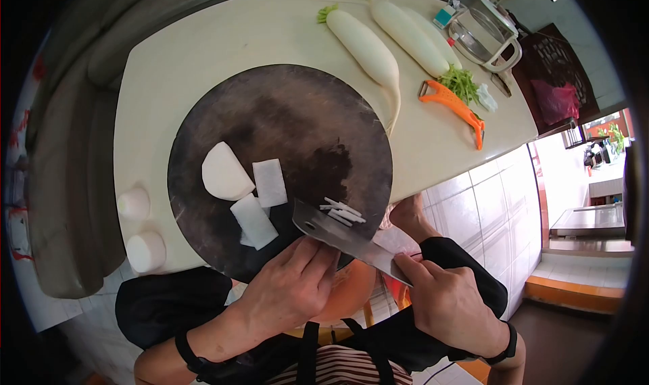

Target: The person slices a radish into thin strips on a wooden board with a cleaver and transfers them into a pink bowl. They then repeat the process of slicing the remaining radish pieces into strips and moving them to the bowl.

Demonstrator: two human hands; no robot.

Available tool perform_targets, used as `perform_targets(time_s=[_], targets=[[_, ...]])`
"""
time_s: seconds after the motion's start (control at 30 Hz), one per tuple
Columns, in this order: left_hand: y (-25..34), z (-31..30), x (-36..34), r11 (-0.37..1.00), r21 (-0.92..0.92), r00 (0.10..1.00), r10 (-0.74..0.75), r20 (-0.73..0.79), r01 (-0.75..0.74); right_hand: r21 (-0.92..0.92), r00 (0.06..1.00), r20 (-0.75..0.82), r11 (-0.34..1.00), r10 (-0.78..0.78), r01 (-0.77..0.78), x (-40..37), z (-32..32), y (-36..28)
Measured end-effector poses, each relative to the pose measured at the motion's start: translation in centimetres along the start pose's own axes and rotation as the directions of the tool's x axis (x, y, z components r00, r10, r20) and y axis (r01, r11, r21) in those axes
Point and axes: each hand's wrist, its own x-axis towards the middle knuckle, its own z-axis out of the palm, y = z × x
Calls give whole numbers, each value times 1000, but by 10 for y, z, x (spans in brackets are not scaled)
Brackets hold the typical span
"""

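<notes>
1. Everything here goes by the round dark board [270, 108] sitting on the pale surface [196, 47].
2. Right hand [449, 304] is just off the board's near right edge, wrapped round the handle of a cleaver [351, 242]. Blade lies across that rim.
3. Left hand [294, 280] is at the board's near rim, fingers curled by the blade. Can't tell if they're pinning anything, tbh.
4. Thin white strips [343, 212] lie on the board just past the blade, beyond both hands.
5. Flat white slices [270, 182] are left of the board's middle, farther out than the left hand, with a thicker white chunk [226, 172] just beside them.
6. Beyond the board's far right: whole white radishes [365, 50].
</notes>
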Motion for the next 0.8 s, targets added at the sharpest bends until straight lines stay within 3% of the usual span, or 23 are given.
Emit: perform_targets(time_s=[0.13,0.23,0.47,0.57,0.8], targets=[[2,-6,-3,999,-37,995,-21,96,24,-51,996,87,998,34,-29,-9,-10,-8],[0,-6,-1,1000,-19,998,3,61,-2,-109,992,115,993,53,-41,-9,-13,-9],[2,-2,-4,1000,-20,998,-4,59,5,-81,996,81,996,-26,33,10,-3,-8],[3,-4,-5,999,-28,997,-21,79,23,-164,998,49,985,-51,58,11,5,-9],[1,-4,-4,1000,0,999,10,44,-10,-10,1000,23,1000,13,-13,-5,2,-3]])
